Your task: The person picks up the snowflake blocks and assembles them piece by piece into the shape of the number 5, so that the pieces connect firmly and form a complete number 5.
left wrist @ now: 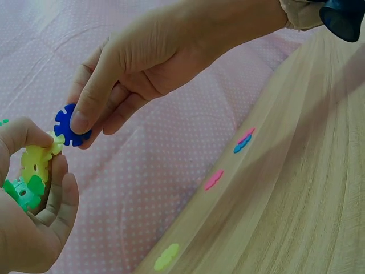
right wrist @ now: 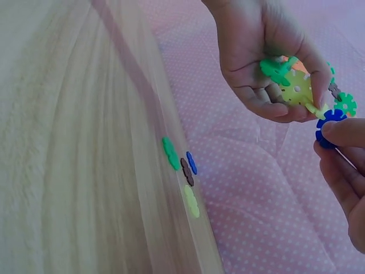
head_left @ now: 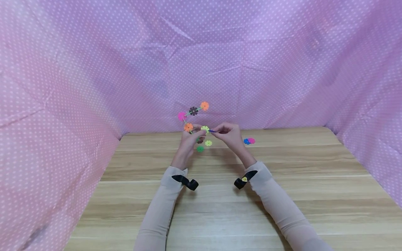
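Observation:
My left hand (head_left: 188,143) grips a chain of notched plastic discs near its lower end. A yellow disc (right wrist: 296,88) sits between its fingers, and a green disc (right wrist: 276,71) joins it by the palm. From there the chain rises through orange (head_left: 188,127), pink (head_left: 181,116) and dark brown discs (head_left: 193,111) to another orange disc (head_left: 205,106) at the top. Between thumb and fingers my right hand (head_left: 228,134) pinches a blue disc (left wrist: 67,127). The blue disc's edge meets a pale yellow disc (right wrist: 315,111) at the chain's end, in the air above the table.
On the wooden table (head_left: 213,216), loose discs lie near the far edge: a green one (right wrist: 170,153), a brown one (right wrist: 186,172) and a pale yellow one (head_left: 208,143). To the right are pink (head_left: 251,141) and blue discs (head_left: 246,141). Pink dotted cloth (head_left: 220,69) hangs behind.

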Available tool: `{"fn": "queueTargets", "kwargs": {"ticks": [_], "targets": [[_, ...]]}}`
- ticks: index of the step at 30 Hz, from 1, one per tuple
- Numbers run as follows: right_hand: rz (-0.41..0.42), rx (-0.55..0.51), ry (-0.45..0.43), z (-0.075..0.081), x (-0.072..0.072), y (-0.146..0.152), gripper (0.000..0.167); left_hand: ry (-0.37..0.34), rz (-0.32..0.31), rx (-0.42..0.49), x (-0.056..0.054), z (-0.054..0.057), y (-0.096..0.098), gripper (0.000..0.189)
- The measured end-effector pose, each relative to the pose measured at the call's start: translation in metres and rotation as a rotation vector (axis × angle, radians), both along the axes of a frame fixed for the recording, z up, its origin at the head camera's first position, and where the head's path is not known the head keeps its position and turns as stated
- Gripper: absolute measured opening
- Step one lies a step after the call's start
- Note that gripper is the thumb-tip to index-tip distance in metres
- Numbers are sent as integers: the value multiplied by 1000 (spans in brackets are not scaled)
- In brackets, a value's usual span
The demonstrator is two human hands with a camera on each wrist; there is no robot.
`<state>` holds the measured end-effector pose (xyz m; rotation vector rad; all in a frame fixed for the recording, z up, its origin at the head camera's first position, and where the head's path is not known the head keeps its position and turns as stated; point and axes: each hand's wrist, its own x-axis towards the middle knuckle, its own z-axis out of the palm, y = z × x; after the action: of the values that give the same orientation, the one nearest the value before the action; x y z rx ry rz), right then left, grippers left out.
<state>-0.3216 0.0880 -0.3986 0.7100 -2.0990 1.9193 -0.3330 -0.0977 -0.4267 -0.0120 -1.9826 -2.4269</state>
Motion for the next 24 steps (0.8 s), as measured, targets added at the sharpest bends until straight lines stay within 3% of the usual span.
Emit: {"fn": "queueTargets", "kwargs": {"ticks": [9,16,24], "targets": [[-45,-1,21,1,4,-4,3,-2,7,-7,0,0,1,13],[-58,4,41,-20,-13,-2,7,-1,-16,21,-1,1,1,11],[-14,-21,66,-21,-20,1,21,30,-42,54,-1,7,0,12]]}}
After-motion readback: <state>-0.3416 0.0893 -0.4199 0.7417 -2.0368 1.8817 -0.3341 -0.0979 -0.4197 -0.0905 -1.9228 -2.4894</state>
